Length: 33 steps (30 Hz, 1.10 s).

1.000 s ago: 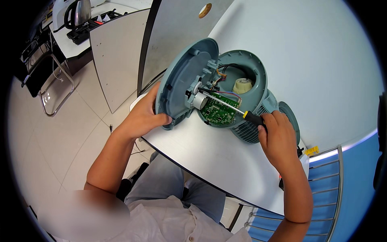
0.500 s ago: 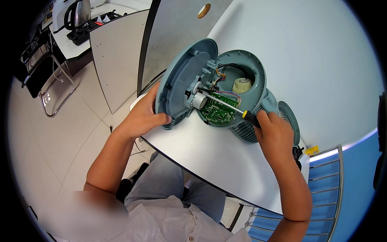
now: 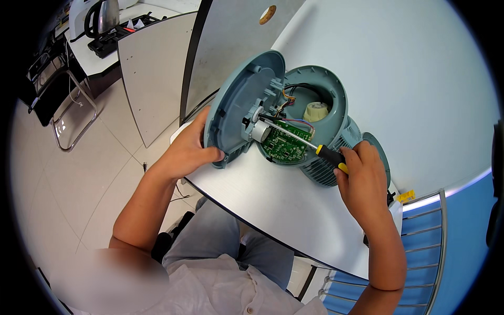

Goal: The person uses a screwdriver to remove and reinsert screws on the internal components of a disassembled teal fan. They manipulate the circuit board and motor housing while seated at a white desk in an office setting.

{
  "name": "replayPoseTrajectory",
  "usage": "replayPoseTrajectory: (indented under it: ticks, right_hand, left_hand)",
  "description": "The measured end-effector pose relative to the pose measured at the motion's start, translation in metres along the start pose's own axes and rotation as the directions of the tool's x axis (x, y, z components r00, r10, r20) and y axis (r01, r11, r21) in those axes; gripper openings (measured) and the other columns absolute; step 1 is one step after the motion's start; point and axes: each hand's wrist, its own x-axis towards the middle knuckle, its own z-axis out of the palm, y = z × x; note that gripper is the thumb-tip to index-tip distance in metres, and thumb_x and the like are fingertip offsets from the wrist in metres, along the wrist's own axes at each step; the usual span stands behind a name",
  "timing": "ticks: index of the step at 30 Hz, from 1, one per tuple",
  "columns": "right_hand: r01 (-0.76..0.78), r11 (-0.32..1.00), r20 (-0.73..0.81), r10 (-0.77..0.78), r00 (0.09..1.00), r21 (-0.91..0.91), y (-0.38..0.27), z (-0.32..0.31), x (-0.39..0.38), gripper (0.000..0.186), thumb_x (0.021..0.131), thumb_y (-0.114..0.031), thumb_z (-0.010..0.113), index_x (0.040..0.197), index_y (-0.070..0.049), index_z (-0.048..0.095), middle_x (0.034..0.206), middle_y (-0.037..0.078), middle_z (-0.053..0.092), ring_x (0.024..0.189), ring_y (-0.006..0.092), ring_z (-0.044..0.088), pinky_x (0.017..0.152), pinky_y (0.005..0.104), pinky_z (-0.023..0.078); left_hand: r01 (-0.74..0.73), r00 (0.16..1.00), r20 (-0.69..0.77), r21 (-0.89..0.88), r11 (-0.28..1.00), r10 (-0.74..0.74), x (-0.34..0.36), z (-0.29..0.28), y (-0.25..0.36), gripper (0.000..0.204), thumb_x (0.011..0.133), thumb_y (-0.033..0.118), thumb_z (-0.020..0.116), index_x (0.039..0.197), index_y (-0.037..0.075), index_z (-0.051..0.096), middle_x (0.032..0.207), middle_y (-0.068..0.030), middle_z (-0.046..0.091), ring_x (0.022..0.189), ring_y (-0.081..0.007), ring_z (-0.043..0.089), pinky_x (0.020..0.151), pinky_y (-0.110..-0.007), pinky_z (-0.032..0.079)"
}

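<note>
My left hand (image 3: 191,149) grips the edge of a tilted teal round cover (image 3: 236,94), which stands opened beside a teal housing (image 3: 333,86) of an appliance on the white tabletop (image 3: 273,210). My right hand (image 3: 362,176) holds a black-and-yellow screwdriver (image 3: 328,155). Its shaft reaches to a silver cylindrical motor (image 3: 260,131) and white fitting mounted inside the cover; the exact tip is hard to make out. A green circuit board (image 3: 289,144), coloured wires and a cream round part (image 3: 316,112) sit in the housing, with a ribbed grille (image 3: 317,176) below and right.
Grey and white partitions (image 3: 149,79) border the table's back and left. At the upper left are another desk (image 3: 92,60) with a steel kettle (image 3: 107,16) and a black tray, plus a chair (image 3: 73,136). A small yellow object (image 3: 406,196) and metal railing (image 3: 422,231) are at right.
My right hand has shifted slightly on the screwdriver, moving left half a second ago and back right now, exposing more of the yellow on the handle. My left hand and the cover stay almost unchanged.
</note>
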Motion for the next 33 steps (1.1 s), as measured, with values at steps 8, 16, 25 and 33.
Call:
replayPoseTrajectory:
  ticks: [8,16,25,33]
  right_hand:
    - [0.007,0.992,-0.084,-0.018,0.996,-0.125,0.005,0.009,0.008,0.033,0.06,-0.004,0.072,0.087,-0.007,0.052,0.087,0.012,0.052,0.074,0.0296,0.056,0.064,0.0404,0.045]
    - [-0.033,0.999,0.068,0.034,0.997,-0.007,0.002,0.005,-0.002,0.031,0.075,-0.01,0.07,0.101,-0.002,0.055,0.089,0.013,0.053,0.08,0.0296,0.055,0.067,0.0392,0.044]
    - [-0.003,1.0,0.02,0.003,1.0,-0.023,0.004,0.0,0.007,0.029,0.071,-0.006,0.071,0.095,-0.006,0.055,0.094,0.013,0.052,0.082,0.03,0.054,0.067,0.0402,0.046]
    - [-0.125,0.992,0.236,0.122,0.964,-0.002,0.002,0.004,0.006,0.033,0.074,-0.007,0.069,0.101,-0.006,0.05,0.093,0.016,0.055,0.074,0.0317,0.057,0.065,0.0416,0.046]
  left_hand:
    - [0.01,1.0,0.0,0.044,0.999,-0.01,0.001,0.0,0.002,0.085,0.062,0.02,0.065,0.141,0.004,0.036,0.125,-0.0128,0.05,0.116,-0.022,0.047,0.103,-0.032,0.033]
    - [0.034,0.999,-0.007,0.035,0.999,-0.034,-0.001,0.0,0.006,0.085,0.062,0.019,0.065,0.14,0.004,0.036,0.123,-0.0128,0.051,0.114,-0.022,0.048,0.101,-0.032,0.034]
    - [0.017,1.0,-0.021,0.044,0.999,-0.016,-0.001,0.0,0.005,0.086,0.061,0.018,0.064,0.141,0.004,0.035,0.124,-0.0124,0.051,0.115,-0.0221,0.048,0.103,-0.031,0.034]
    - [0.046,0.999,-0.013,0.03,0.998,-0.046,-0.002,0.001,0.011,0.081,0.063,0.014,0.064,0.139,0.005,0.036,0.118,-0.0113,0.052,0.111,-0.0216,0.049,0.1,-0.031,0.035]
